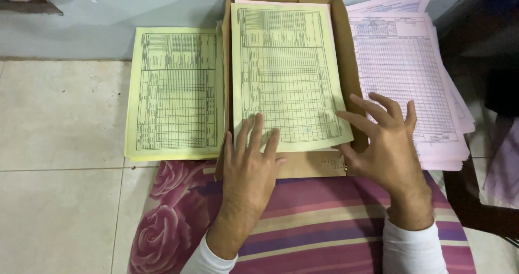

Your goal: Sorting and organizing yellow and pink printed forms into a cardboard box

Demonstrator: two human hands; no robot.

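Left hand (pixel 250 160): flat, fingers together, pinning the yellow sheet (pixel 286 74) steady in the cardboard box (pixel 346 57).
Right hand (pixel 384 144): fingers spread, fingertips squaring its right edge.

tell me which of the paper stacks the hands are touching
The yellow sheet in the cardboard box: the left hand and right hand rest on it. The yellow stack and pink stack lie untouched alongside.

We find one printed sheet (pixel 286 74) in the cardboard box (pixel 346 63), a sheet stack (pixel 175 93) left of it, another stack (pixel 411 79) right.
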